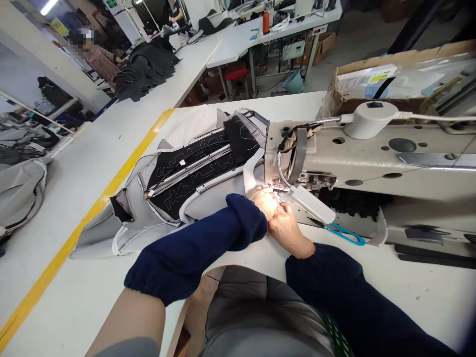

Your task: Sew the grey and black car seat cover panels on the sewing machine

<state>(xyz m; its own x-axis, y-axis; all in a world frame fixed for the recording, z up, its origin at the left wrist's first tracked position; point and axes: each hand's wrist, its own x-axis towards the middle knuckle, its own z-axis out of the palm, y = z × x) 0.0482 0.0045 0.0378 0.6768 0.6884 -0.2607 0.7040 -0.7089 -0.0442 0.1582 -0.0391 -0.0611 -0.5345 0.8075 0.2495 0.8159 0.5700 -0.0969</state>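
A grey cover (219, 196) with black wired panels (203, 173) lies spread on the table, its right end reaching the sewing machine (308, 153). At the needle area, my left hand (263, 202) rests on the cover's pale edge; lamp glare washes out its fingers. Right beside it, touching, my right hand (288, 230) has its fingers curled in and seems to pinch the cover's edge. What lies between the fingertips is mostly hidden. A white lamp (312, 203) on a bendable neck hangs just right of both hands. Blue-handled snips (345, 234) lie near the right hand.
The machine's body fills the right side, with a cardboard box (405, 62) behind it. Yellow tape (122, 173) crosses the white table (100, 163). Another grey cover (22, 193) lies far left. A person (100, 62) stands by a dark fabric pile (148, 67) at the back.
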